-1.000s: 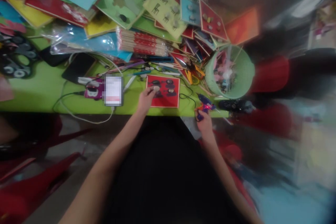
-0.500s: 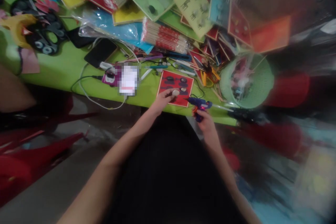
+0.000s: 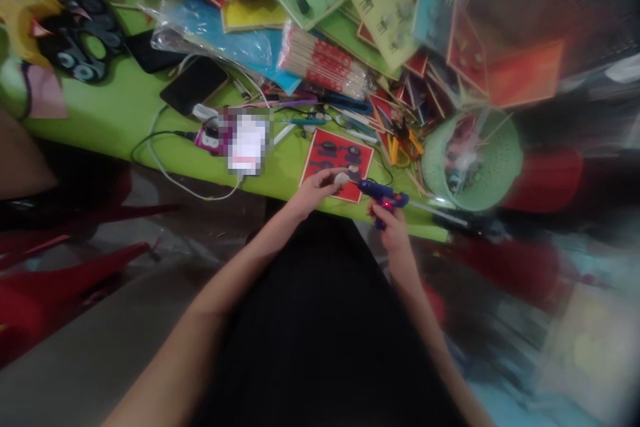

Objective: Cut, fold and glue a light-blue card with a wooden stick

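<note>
Between the fingertips of my left hand (image 3: 316,191) is a small round whitish disc (image 3: 342,179), held above the red card (image 3: 332,140). My right hand (image 3: 390,225) grips a blue glue gun (image 3: 381,192) by its handle, and a red light glows on it. The gun's nozzle points left, at or very near the disc; whether it touches I cannot tell. A clear glue stick (image 3: 440,213) juts from the gun's back end. Dark printed figures cover the red card, which lies at the table's near edge.
On the green table (image 3: 113,127) a white-screened phone (image 3: 249,141) lies by a purple power socket (image 3: 207,138) with cables. Orange-handled scissors (image 3: 400,147) and a green basket (image 3: 505,173) stand to the right. Wrapped sticks (image 3: 323,61) and coloured boards (image 3: 385,7) are piled behind.
The glue gun's nozzle and the disc have come together over the red card; before, a gap lay between them. The whole view has shifted slightly.
</note>
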Available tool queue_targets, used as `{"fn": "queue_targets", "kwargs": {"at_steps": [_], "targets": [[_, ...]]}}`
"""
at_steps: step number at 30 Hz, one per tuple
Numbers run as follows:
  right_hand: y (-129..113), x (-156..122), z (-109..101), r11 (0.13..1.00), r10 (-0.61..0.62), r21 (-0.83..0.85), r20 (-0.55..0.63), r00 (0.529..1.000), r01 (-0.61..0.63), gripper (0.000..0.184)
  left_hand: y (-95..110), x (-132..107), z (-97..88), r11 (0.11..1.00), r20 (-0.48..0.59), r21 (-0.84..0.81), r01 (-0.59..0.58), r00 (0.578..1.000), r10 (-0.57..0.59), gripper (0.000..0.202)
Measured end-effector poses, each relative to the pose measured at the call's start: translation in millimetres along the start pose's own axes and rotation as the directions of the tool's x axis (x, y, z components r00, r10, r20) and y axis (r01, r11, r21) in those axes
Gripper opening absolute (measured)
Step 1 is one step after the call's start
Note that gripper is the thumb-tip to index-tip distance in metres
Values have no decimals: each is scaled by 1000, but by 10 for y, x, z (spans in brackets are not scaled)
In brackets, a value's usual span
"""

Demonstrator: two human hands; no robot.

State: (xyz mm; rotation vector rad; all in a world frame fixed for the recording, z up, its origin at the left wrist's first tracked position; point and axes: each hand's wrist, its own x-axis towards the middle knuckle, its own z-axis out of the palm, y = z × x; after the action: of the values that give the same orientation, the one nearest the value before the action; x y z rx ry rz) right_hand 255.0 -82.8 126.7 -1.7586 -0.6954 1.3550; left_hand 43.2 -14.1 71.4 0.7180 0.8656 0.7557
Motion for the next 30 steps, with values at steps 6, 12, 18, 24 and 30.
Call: {"fn": "queue_targets", "kwargs": {"at_steps": [6, 12, 18, 24, 30], "targets": [[16, 0, -63, 973, -69, -222, -9, 998, 65, 28, -20, -1, 2, 1000, 18, -4, -21, 1000, 21, 51], [-83, -17, -8, 944, -102, -314, 16, 995, 102, 30, -23, 0, -6, 1000, 18, -6, -29, 999, 29, 50], [-76, -6, -14, 925, -93, -369, 24, 995, 95, 31, -18, -7, -13, 999, 18, -5, -38, 999, 38, 51], [-100, -6, -21, 922, -106, -373, 8, 994, 102, 31, -28, 14, -9, 999, 21, 12, -37, 999, 37, 48], [-129, -6, -15, 916, -119, -385, 6, 993, 112, 32, 28, 19, 12, 999, 36, 21, -40, 999, 40, 48]]}}
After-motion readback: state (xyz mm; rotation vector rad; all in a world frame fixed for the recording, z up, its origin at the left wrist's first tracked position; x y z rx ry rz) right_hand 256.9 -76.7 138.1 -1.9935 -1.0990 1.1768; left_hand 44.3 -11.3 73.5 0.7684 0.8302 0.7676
